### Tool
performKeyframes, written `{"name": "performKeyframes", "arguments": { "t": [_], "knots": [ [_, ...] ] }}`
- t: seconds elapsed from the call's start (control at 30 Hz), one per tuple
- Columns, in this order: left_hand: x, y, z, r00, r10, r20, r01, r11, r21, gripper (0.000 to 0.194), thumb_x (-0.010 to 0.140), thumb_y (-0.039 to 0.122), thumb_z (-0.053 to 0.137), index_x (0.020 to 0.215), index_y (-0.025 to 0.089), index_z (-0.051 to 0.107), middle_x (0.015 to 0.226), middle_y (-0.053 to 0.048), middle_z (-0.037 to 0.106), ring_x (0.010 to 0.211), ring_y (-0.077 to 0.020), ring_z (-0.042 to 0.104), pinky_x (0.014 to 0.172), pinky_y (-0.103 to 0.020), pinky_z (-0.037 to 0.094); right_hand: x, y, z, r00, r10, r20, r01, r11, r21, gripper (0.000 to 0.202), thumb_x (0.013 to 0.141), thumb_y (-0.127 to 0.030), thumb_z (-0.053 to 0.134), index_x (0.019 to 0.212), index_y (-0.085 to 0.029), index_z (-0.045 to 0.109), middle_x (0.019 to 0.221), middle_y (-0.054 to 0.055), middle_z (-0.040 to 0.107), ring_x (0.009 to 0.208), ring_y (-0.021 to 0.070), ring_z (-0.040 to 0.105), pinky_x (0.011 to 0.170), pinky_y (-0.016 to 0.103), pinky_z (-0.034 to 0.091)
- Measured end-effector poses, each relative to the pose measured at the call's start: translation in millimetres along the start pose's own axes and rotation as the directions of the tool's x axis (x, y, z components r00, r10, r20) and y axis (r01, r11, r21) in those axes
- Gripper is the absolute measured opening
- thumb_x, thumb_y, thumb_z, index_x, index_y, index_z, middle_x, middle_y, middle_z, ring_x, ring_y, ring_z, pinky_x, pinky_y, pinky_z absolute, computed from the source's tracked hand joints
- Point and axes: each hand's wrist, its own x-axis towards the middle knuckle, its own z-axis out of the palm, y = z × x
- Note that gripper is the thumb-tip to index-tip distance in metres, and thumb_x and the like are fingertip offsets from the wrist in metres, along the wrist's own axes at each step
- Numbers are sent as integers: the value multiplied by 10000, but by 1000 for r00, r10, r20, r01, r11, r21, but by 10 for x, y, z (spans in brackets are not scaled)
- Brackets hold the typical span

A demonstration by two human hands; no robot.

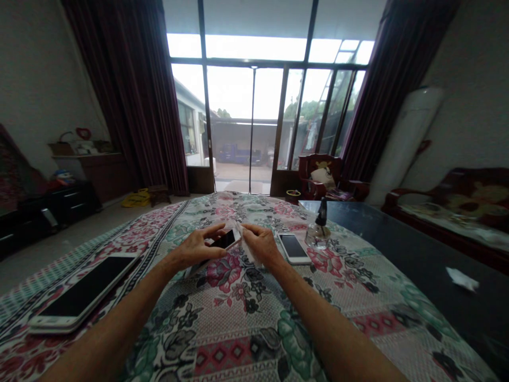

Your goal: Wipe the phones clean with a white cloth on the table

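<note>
Lying in left hand [196,248], white phone [226,240]

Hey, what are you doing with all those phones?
A person's left hand is holding a white-edged phone above a flowery tablecloth. The right hand holds a thin white wipe at that phone's edge. Another white phone lies to the right, near a clear bottle with a black top. A bigger white device lies on the left, its screen dark.

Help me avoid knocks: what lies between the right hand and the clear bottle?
A white phone lies between the right hand and the clear bottle, in the head view.
</note>
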Motion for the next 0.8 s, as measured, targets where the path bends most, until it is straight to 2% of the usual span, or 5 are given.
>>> {"name": "performKeyframes", "arguments": {
  "t": [0.1, 0.2, 0.43, 0.63, 0.8],
  "knots": [
    [-4, 56, 42, 1000, 12, 10, -12, 1000, 1, 853, 613, 322, 744, 1399, 196, 439, 1296, -123, 596, 1182, -311, 546, 965, -462, 461, 11, 17, -35, 1000, 17, -22, -17, 1000, 1, 328, 767, -320, 521, 958, -199, 760, 842, 3, 742, 773, 177, 660, 680, 253, 513],
    [7, -1, 15, 1000, 3, -9, -3, 1000, 14, 854, 607, 325, 749, 1394, 190, 447, 1270, -118, 616, 1176, -304, 554, 973, -453, 458, 10, 21, -16, 1000, -4, -13, 4, 1000, 2, 306, 756, -304, 531, 930, -214, 766, 850, 1, 744, 819, 186, 663, 727, 266, 516],
    [41, -152, -69, 984, -87, -155, 97, 994, 56, 883, 596, 374, 769, 1387, 143, 453, 1222, -137, 645, 1151, -310, 581, 1009, -450, 427, -18, -4, 56, 998, 18, 53, -21, 998, 59, 307, 756, -308, 555, 955, -196, 760, 789, 8, 734, 755, 177, 653, 653, 252, 503],
    [13, -14, 15, 1000, -9, -12, 10, 999, 39, 810, 634, 343, 744, 1379, 186, 468, 1262, -107, 625, 1176, -297, 562, 967, -422, 463, -17, 5, -2, 999, 33, 21, -34, 998, 49, 322, 775, -323, 526, 962, -203, 759, 814, 4, 726, 732, 165, 632, 644, 243, 483],
    [19, -16, 12, 998, -41, -47, 43, 998, 36, 828, 614, 337, 763, 1370, 157, 477, 1231, -119, 643, 1175, -298, 564, 986, -424, 451, -18, -4, 9, 996, 52, 67, -58, 994, 91, 318, 765, -333, 546, 951, -188, 759, 816, 6, 720, 673, 143, 602, 584, 222, 453]
  ]
}}
